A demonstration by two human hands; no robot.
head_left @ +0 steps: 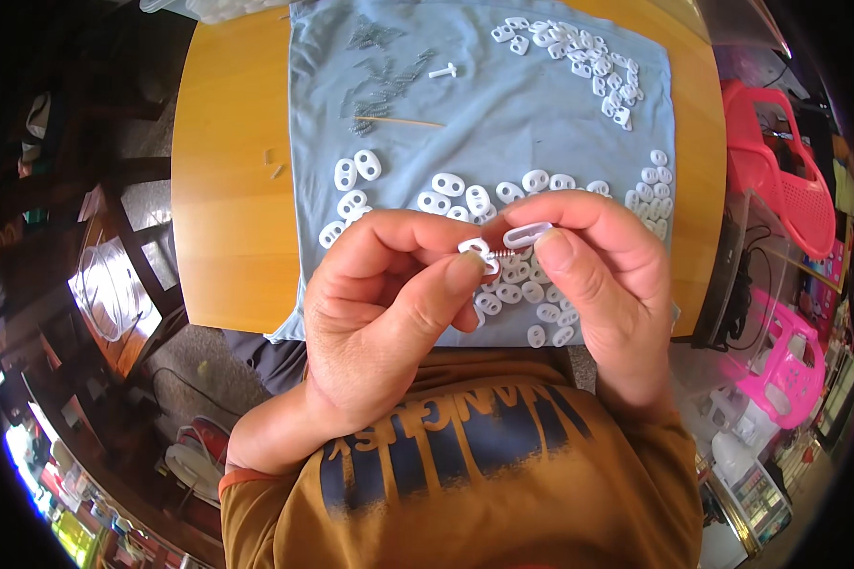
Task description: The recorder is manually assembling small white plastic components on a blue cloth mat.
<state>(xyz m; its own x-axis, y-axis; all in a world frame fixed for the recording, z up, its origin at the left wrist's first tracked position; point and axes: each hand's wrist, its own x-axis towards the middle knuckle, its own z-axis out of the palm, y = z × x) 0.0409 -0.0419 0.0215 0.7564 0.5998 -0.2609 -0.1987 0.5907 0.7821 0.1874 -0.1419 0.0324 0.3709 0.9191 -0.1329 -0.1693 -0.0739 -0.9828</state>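
Note:
Both my hands are raised over the near part of a light blue cloth [503,85]. My left hand [375,303] pinches a small white plastic cord-lock piece [474,248] between thumb and fingers. A thin metal spring [503,253] sticks out of this piece toward the right. My right hand [607,280] grips a white oval cord-lock shell [528,235] between thumb and forefinger, its hollow side showing. The spring's right end lies close to the shell; whether they touch I cannot tell. Beneath my hands are several white two-hole oval shells [509,292], partly hidden by my fingers.
Small white inner pieces [579,52] are heaped at the far right of the cloth. Loose springs [384,90] lie at the far left, near a thin wooden stick [399,120] and a white T-shaped piece [443,71]. Smaller oval parts [650,190] line the right edge. The wooden table [228,190] shows beside the cloth.

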